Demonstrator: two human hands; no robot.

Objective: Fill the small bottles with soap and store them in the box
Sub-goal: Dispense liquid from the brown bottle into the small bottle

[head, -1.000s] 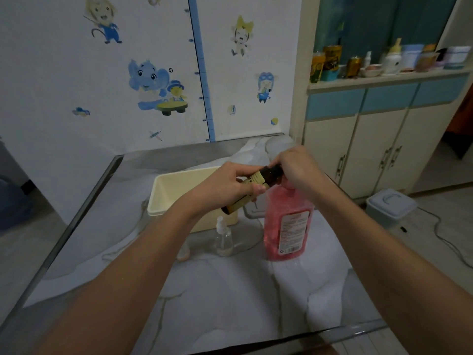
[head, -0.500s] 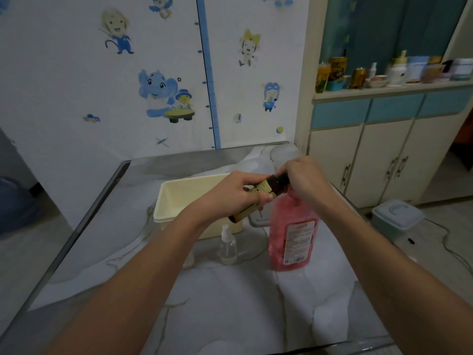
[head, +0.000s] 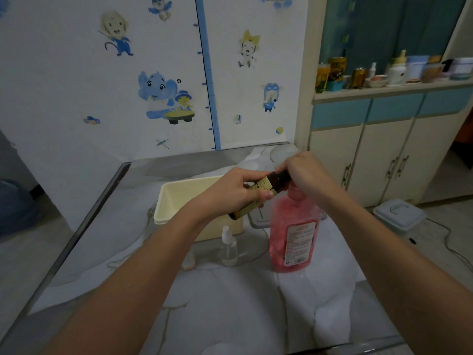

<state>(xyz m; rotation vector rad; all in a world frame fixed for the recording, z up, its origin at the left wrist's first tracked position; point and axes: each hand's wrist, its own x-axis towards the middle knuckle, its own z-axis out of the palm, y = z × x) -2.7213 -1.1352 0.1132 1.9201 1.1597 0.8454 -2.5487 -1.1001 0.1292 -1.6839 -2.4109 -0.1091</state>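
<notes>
My left hand grips a small dark amber bottle with a yellow label, held tilted above the table. My right hand pinches the bottle's top end, which its fingers hide. Just below them stands a large pink soap bottle; its pump is covered by my right hand. A small clear spray bottle stands on the marble table, left of the pink bottle. Another small bottle is mostly hidden behind my left forearm. The cream plastic box sits behind my hands, open on top.
A clear lid or tray lies between the box and the pink bottle. The table's left edge runs diagonally. A cabinet stands to the right, with jars on its shelf. A lidded white bin sits on the floor.
The camera has tilted up, so the scene sits lower in the frame. Both hands keep the same hold on the amber bottle above the pink bottle.
</notes>
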